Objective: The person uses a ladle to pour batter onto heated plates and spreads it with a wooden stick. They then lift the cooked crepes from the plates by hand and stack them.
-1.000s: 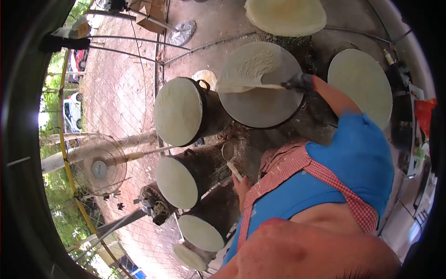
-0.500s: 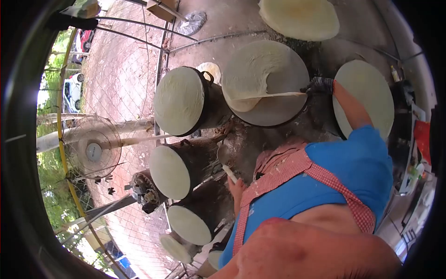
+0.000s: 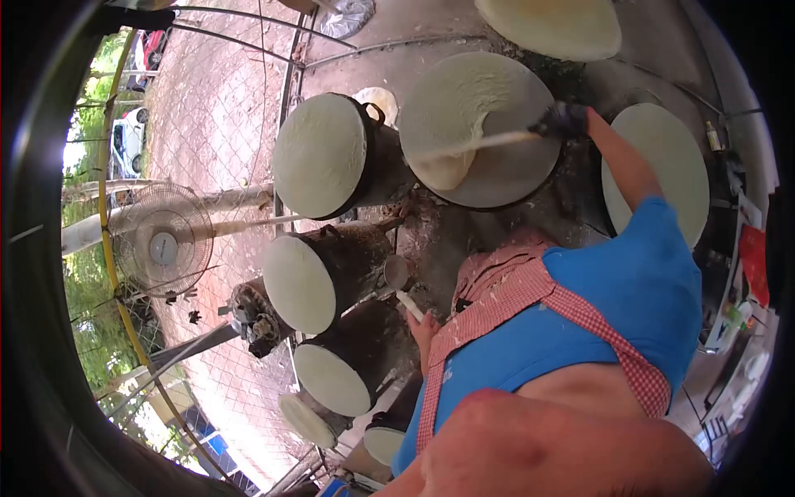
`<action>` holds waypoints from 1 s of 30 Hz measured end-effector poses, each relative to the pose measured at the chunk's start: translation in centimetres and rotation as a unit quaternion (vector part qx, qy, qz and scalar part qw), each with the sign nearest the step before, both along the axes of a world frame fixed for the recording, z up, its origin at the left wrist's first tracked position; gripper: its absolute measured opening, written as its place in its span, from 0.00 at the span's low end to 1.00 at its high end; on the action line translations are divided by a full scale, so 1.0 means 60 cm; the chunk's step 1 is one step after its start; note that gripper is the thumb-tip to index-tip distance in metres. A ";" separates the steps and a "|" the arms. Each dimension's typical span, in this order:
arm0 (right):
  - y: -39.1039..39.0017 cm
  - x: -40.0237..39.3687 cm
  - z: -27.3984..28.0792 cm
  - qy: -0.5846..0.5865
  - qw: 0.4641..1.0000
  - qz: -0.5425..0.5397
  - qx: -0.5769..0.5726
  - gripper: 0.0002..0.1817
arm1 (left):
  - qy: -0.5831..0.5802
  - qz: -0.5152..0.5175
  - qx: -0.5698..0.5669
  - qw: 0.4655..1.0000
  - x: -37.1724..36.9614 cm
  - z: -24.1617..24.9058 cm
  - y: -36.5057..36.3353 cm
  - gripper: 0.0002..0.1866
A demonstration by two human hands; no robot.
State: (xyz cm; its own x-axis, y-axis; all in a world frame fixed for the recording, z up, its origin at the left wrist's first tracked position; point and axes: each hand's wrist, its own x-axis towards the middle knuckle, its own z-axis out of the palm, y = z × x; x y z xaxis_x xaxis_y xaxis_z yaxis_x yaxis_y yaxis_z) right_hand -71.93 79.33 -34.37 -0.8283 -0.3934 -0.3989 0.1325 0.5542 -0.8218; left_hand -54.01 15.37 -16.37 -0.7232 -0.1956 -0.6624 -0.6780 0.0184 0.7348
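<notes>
The right hand (image 3: 563, 121), in a dark glove, has its fingers closed round the near end of a long pale spreader (image 3: 500, 141), at the right rim of a round grey griddle (image 3: 501, 184). The spreader's long axis runs from the glove leftward and slightly down in the view, across the griddle; blur leaves contact along its length undetermined. The pale batter (image 3: 451, 98) lies to the left of these fingers, on the griddle's left and upper face, with grey metal bare toward the glove. The right hand is the nearer one. The left hand (image 3: 426, 330), ungloved, grips the handle of a ladle (image 3: 397, 271) well apart from that griddle; the contents of its bowl cannot be told. Farther out, a second griddle bears a rough pale coating (image 3: 317, 157) reaching close to its rim, with a dark drum (image 3: 389, 178) beneath. Below it in the view, another dark drum (image 3: 362, 255) carries a smoother pale round (image 3: 298, 284). An upright fan (image 3: 163, 248) is at far left, near wire fencing (image 3: 240, 141)
</notes>
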 end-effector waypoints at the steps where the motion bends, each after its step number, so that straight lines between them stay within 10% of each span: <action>1: -0.013 -0.024 -0.002 0.029 0.999 0.005 0.013 0.23 | -0.003 0.001 -0.004 1.000 0.005 -0.006 -0.014 0.32; 4: -0.083 -0.081 0.151 0.082 0.996 0.038 0.020 0.23 | 0.011 -0.038 0.025 0.999 0.014 -0.024 -0.029 0.32; 6: -0.121 -0.055 0.247 0.371 0.847 0.326 0.199 0.21 | -0.015 0.010 0.014 1.000 0.007 0.003 -0.010 0.32; 9: -0.060 0.056 0.249 0.410 0.857 0.286 0.122 0.15 | -0.007 -0.002 0.019 1.000 0.013 0.015 0.000 0.32; 18: -0.117 -0.034 0.251 0.003 0.998 0.017 0.056 0.11 | -0.052 0.056 0.058 0.995 0.045 0.008 -0.042 0.35; 19: -0.122 -0.004 0.235 0.279 0.959 0.054 0.007 0.10 | -0.053 0.045 0.065 0.995 0.042 0.000 -0.060 0.35; 20: -0.108 0.031 0.254 0.258 0.960 0.100 0.033 0.09 | -0.040 0.027 0.067 0.997 0.043 -0.009 -0.079 0.35; 23: -0.080 0.202 0.390 -0.234 0.955 -0.046 0.176 0.09 | -0.024 -0.025 0.082 0.996 0.044 -0.015 -0.120 0.34; 30: -0.315 0.647 0.306 -0.064 0.878 -0.467 0.087 0.14 | -0.093 -0.103 0.173 0.975 -0.019 -0.043 -0.205 0.27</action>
State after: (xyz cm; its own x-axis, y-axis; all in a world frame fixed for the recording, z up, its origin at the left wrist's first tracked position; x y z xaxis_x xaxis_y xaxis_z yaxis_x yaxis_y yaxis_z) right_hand -33.13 60.45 -15.98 -0.7009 0.5088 -0.4999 0.6812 0.2695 -0.6807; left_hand -55.18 3.07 -18.98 -0.5851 0.1999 -0.7859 -0.8079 -0.0587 0.5864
